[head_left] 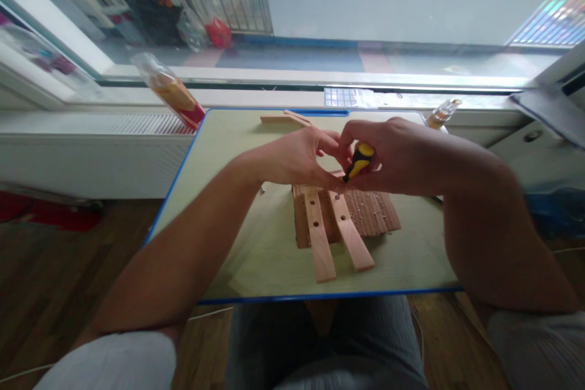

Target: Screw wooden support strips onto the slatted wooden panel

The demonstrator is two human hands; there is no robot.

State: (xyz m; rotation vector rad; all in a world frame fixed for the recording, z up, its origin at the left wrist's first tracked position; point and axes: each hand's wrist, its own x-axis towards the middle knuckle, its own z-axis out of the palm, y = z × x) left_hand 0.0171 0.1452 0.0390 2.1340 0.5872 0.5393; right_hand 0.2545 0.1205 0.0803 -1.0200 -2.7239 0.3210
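Note:
A yellow and black screwdriver (359, 161) is gripped in my right hand (393, 149), its handle tilted and its lower end slanting down to the left. My left hand (297, 155) curves in from the other side, with thumb and fingers bent around the screwdriver's lower end; what they pinch there is hidden. Below my hands lie two pale wooden slats with holes, a left slat (320, 244) and a right slat (351, 237). Both rest across a brown corrugated cardboard piece (372, 210), which has several small screws or pins standing in it.
More thin wooden pieces (278, 119) lie at the far side of the blue-edged table (237, 256). A small metal screw (262, 189) sits near my left wrist. On the left stands a tilted bottle (171, 91), on the right a smaller clear bottle (443, 113). A window sill runs behind.

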